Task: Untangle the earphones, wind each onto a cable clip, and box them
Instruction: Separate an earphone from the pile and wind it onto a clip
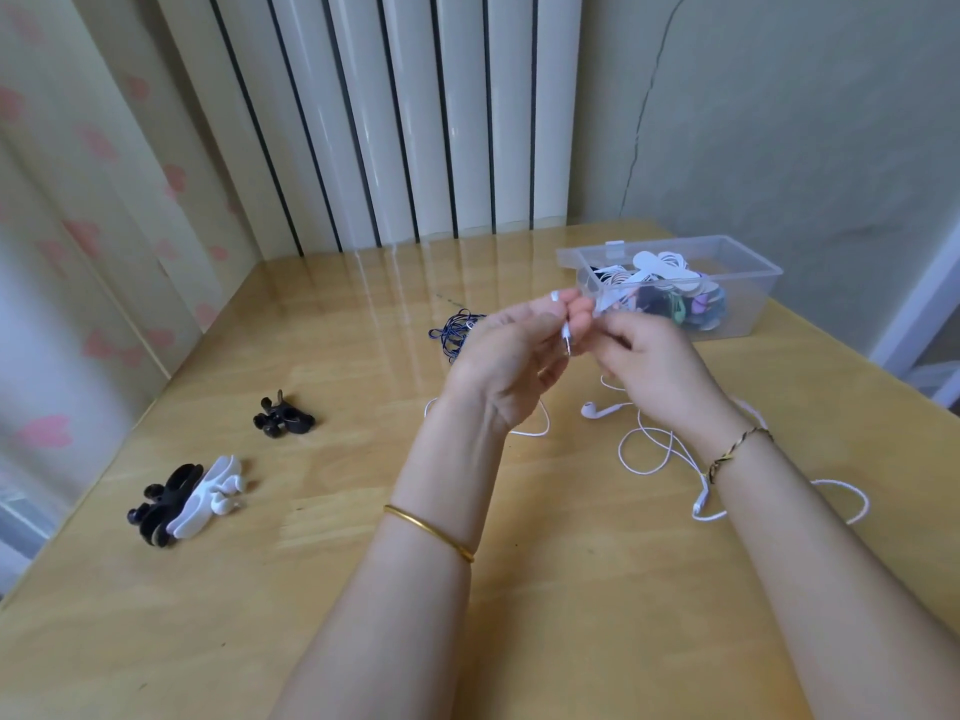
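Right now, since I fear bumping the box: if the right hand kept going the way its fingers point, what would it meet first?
The left hand, which pinches the white plug right at the right hand's fingertips. The clear box lies off that line, though depth is unclear.

Two bare forearms, seen from above. Left hand (511, 356): its wrist carries a plain, smooth gold bangle (428, 532), a thin rounded band, at 6 o'clock from the view's centre. Right hand (649, 361): its wrist carries a slimmer bracelet (737, 449) of twisted gold and dark strands, at 4 o'clock.
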Action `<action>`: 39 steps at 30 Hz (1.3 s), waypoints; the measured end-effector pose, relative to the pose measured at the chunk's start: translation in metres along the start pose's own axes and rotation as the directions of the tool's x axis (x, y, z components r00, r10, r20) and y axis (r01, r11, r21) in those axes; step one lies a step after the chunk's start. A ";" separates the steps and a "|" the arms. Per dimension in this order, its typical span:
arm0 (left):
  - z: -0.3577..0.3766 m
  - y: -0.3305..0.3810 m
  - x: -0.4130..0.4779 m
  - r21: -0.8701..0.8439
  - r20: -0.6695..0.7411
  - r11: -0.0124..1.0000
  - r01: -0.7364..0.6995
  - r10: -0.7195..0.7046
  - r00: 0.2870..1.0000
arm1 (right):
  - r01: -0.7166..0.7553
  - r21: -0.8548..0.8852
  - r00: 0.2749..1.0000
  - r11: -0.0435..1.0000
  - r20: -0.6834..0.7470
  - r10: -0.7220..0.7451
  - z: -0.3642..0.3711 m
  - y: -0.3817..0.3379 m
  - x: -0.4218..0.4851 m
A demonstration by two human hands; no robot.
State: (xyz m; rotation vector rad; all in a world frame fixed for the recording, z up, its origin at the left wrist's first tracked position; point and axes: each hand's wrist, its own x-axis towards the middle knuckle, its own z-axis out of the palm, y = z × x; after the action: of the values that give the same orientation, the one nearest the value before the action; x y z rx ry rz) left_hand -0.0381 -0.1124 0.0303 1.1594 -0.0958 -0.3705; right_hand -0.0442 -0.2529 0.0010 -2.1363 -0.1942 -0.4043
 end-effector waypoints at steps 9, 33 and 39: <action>-0.005 -0.011 0.006 0.503 -0.187 0.774 -0.385 0.532 0.826 | 0.083 0.084 0.988 0.993 0.126 -0.093 -0.007 -0.018 -0.007; 0.006 -0.014 0.003 0.206 -0.237 0.900 -0.385 0.427 0.872 | -0.045 0.074 0.925 0.996 0.381 0.013 -0.014 -0.017 -0.012; 0.003 -0.015 0.006 0.697 -0.008 0.634 -0.335 0.474 0.880 | 0.102 -0.068 0.993 0.992 -0.051 -0.105 -0.018 -0.015 -0.005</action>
State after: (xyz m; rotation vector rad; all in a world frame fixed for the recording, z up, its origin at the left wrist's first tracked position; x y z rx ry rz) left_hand -0.0372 -0.1222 0.0172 1.8537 -0.3457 0.2252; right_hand -0.0569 -0.2588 0.0203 -2.1830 -0.2648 -0.5354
